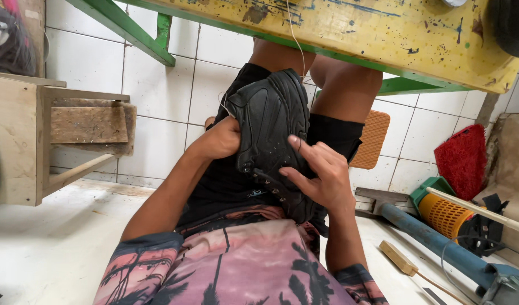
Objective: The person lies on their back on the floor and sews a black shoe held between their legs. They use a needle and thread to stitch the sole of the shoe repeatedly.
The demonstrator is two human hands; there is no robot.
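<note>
It looked like a small repair workshop: a paint-spattered yellow bench [350, 34] along the top, tools, perhaps a hammer [403, 261], lower right.

The one camera sits on my head, looking steeply down, close over my lap and the tiled floor [56, 248].
</note>
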